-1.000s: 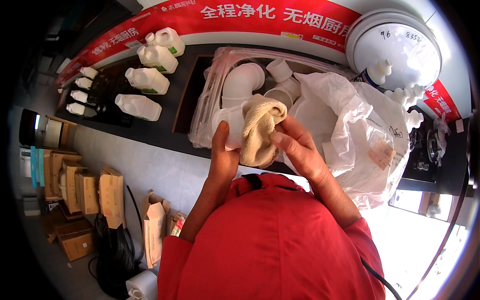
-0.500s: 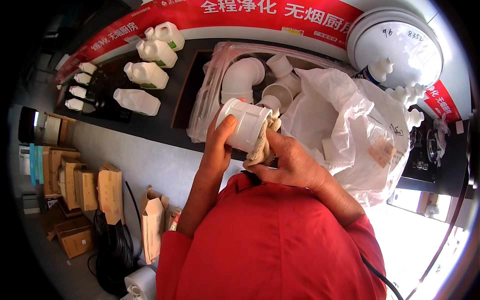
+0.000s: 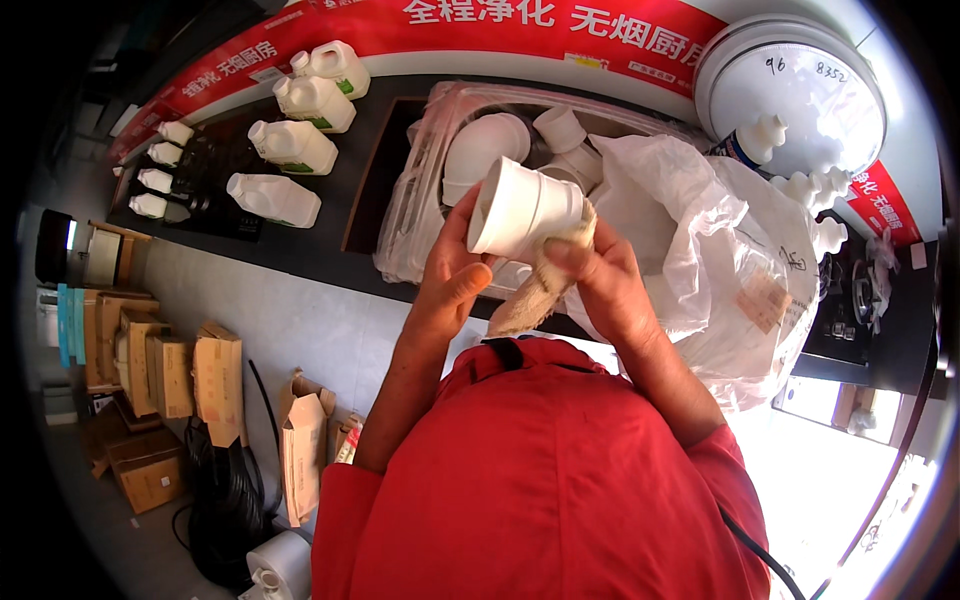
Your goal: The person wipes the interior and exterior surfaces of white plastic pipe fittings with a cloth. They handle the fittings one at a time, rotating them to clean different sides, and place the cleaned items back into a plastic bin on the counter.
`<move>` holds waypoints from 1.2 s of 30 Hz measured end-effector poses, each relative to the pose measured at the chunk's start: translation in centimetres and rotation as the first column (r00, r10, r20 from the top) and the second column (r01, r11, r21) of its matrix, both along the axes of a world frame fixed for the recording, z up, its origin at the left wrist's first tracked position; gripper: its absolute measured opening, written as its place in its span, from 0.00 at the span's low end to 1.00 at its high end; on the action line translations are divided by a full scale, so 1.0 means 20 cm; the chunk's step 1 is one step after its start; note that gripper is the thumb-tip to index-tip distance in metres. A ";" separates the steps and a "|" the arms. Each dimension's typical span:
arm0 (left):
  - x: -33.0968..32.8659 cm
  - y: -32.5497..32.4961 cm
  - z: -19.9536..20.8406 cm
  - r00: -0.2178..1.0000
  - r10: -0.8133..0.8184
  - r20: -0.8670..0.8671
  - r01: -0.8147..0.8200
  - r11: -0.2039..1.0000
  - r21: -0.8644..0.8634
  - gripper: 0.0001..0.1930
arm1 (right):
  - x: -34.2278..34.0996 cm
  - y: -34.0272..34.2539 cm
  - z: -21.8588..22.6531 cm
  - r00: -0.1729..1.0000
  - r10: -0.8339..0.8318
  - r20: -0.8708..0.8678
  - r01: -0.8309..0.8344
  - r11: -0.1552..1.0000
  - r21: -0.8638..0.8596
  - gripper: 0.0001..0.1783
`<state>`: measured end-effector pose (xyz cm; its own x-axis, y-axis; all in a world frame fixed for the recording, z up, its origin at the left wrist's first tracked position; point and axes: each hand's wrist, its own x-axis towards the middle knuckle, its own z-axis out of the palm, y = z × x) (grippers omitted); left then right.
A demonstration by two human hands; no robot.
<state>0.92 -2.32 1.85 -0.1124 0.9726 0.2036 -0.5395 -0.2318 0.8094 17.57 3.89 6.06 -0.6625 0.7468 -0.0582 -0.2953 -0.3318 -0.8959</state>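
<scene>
1. Up close, the left hand [image 3: 452, 275] curls around the lower side of a white plastic pipe fitting [image 3: 522, 210], thumb toward the person's chest, fingers closed on it.
2. Opposite it, the right hand [image 3: 598, 280] presses a beige cloth [image 3: 537, 290] against the fitting's far end; its fingers are closed on the cloth, which hangs down between the two hands.
3. Just beyond both hands sits a clear plastic bin [image 3: 420, 190] with more white pipe fittings [image 3: 480, 150] in it.
4. Right of the right hand lies a large white plastic bag [image 3: 720, 260], crumpled and touching the bin.
5. Well off to the left of the left hand, white jugs [image 3: 290, 145] lie on a dark counter [image 3: 300, 250].
6. Below the left forearm, cardboard boxes [image 3: 160, 370] stand on the floor.
</scene>
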 end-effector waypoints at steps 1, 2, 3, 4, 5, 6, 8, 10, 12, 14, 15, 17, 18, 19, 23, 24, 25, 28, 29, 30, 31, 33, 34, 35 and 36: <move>0.03 0.01 0.02 0.999 0.041 0.027 -0.041 0.999 0.004 0.54 | 0.00 0.01 -0.01 0.998 0.013 -0.064 -0.021 0.993 -0.120 0.26; 0.05 0.02 0.04 0.995 0.082 0.054 -0.082 0.997 0.008 0.53 | 0.00 0.01 -0.02 0.997 0.035 -0.073 -0.047 0.983 -0.177 0.28; 0.07 0.02 0.05 0.989 0.122 0.081 -0.124 0.992 0.011 0.53 | -0.01 -0.01 -0.01 0.996 0.045 -0.072 -0.058 0.980 -0.190 0.29; 0.07 0.02 0.07 0.985 0.115 0.130 -0.119 0.993 0.024 0.50 | -0.03 -0.04 0.01 0.996 0.056 -0.071 -0.069 0.977 -0.201 0.30; 0.07 0.02 0.06 0.982 0.117 0.147 -0.117 0.993 -0.007 0.49 | -0.04 -0.05 0.03 0.995 0.067 -0.070 -0.080 0.974 -0.213 0.31; 0.07 0.01 0.03 0.979 0.119 0.165 -0.114 0.993 -0.038 0.48 | -0.03 -0.05 0.03 0.996 0.075 -0.051 -0.083 0.976 -0.200 0.32; 0.10 0.01 0.03 0.967 0.167 0.194 -0.154 0.985 -0.080 0.42 | -0.04 -0.06 0.01 0.991 0.079 0.105 -0.088 0.992 0.086 0.33; 0.09 0.00 0.06 0.959 0.157 0.236 -0.114 0.976 -0.184 0.38 | -0.06 -0.09 -0.02 0.973 -0.041 0.228 -0.071 0.884 0.463 0.34; 0.07 -0.02 0.04 0.966 0.118 0.230 -0.053 0.961 -0.270 0.30 | -0.06 -0.07 -0.11 0.930 -0.215 0.298 -0.111 0.607 0.787 0.29; 0.07 0.01 0.03 0.964 0.147 0.221 -0.067 0.940 -0.334 0.29 | -0.08 -0.04 -0.15 0.907 -0.334 0.256 -0.144 0.325 0.935 0.25; 0.07 0.02 0.02 0.963 0.162 0.216 -0.073 0.928 -0.366 0.29 | -0.08 -0.03 -0.17 0.901 -0.327 0.284 -0.169 0.340 0.925 0.27; 0.06 0.02 0.01 0.952 0.116 0.284 -0.017 0.944 -0.330 0.29 | -0.07 -0.03 -0.18 0.888 -0.315 0.335 -0.210 0.370 0.905 0.30; 0.06 0.01 0.03 0.951 0.091 0.296 -0.003 0.959 -0.284 0.29 | -0.06 -0.03 -0.18 0.901 -0.258 0.350 -0.161 0.550 0.819 0.29; 0.07 -0.01 0.03 0.950 0.064 0.307 0.012 0.970 -0.241 0.30 | -0.06 -0.05 -0.16 0.913 -0.199 0.355 -0.114 0.711 0.693 0.27; 0.09 0.00 0.01 0.954 0.092 0.287 -0.060 0.991 -0.120 0.31 | -0.07 -0.02 -0.06 0.999 0.023 0.041 -0.023 1.000 0.003 0.25; 0.10 0.00 -0.03 0.952 0.110 0.286 -0.077 0.989 -0.124 0.33 | -0.06 -0.02 -0.06 0.998 0.064 0.004 -0.063 0.994 -0.092 0.28; 0.10 0.00 -0.04 0.950 0.127 0.284 -0.095 0.988 -0.125 0.34 | -0.07 -0.02 -0.05 0.998 0.059 -0.004 -0.060 0.991 -0.118 0.29; 0.10 0.01 -0.03 0.925 0.114 0.361 -0.049 0.982 -0.183 0.33 | -0.08 -0.04 -0.08 0.999 0.043 0.005 -0.042 0.985 -0.169 0.29; 0.11 0.01 -0.02 0.917 0.108 0.384 -0.027 0.978 -0.208 0.33 | -0.08 -0.04 -0.09 0.997 0.030 0.071 -0.029 0.999 -0.020 0.29; 0.12 0.01 0.00 0.922 0.122 0.366 -0.049 0.978 -0.203 0.30 | -0.09 -0.04 -0.10 0.991 0.007 0.135 -0.024 0.991 0.129 0.28; 0.12 0.02 0.01 0.918 0.147 0.370 -0.057 0.968 -0.243 0.29 | -0.10 -0.05 -0.11 0.980 -0.026 0.196 -0.029 0.962 0.273 0.28; 0.12 0.03 0.02 0.907 0.197 0.373 -0.073 0.944 -0.321 0.27 | -0.11 -0.05 -0.21 0.933 -0.206 0.295 -0.025 0.780 0.625 0.27; 0.10 0.04 0.00 0.924 0.181 0.336 -0.065 0.942 -0.329 0.28 | -0.12 -0.03 -0.23 0.900 -0.291 0.325 -0.067 0.643 0.763 0.27; 0.10 0.05 -0.02 0.920 0.186 0.346 -0.061 0.938 -0.342 0.28 | -0.13 -0.02 -0.25 0.863 -0.379 0.334 -0.123 0.484 0.866 0.27; 0.09 0.05 -0.03 0.915 0.191 0.355 -0.058 0.933 -0.354 0.28 | -0.13 -0.02 -0.25 0.874 -0.400 0.275 -0.085 0.433 0.898 0.27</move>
